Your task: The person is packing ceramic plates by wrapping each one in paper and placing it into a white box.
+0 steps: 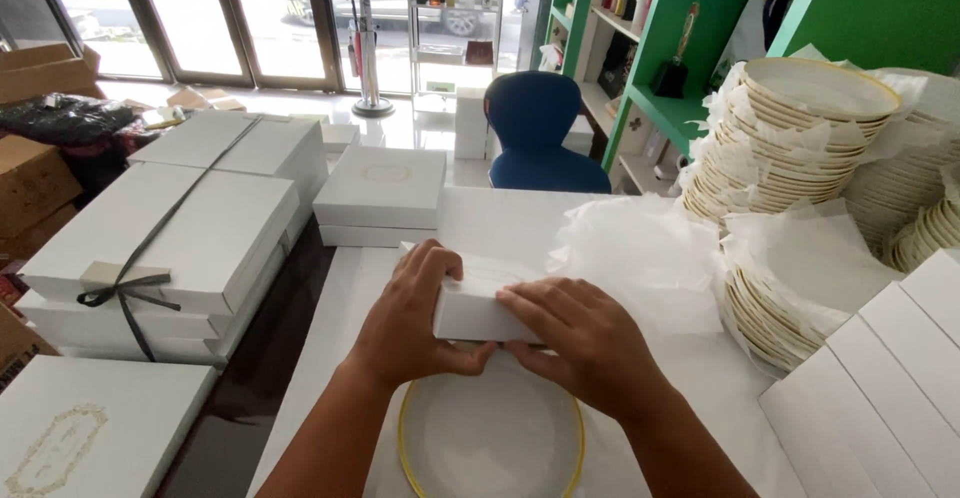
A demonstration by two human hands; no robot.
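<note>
The white table [520, 223] was occupied along its right side by tall stacks of gold-rimmed plates [790, 123], each plate interleaved with white tissue, and by a row of flat white box parts [880, 378] at the near right. To the left, large closed white boxes [190, 223] were stacked, one tied with a dark ribbon [130, 288]. A loose sheet of tissue paper [640, 253] lay behind the hands.

One gold-rimmed plate [490, 438] lay bare on the table directly in front of the person; it was judged not yet wrapped or boxed. Above its far rim, a small white box [475, 313] was grasped from both ends: the left hand [415, 313] was wrapped around the left end, and the right hand [585, 343] was pressed over the right end. The many unboxed plates suggested that most of the packing remained.
</note>
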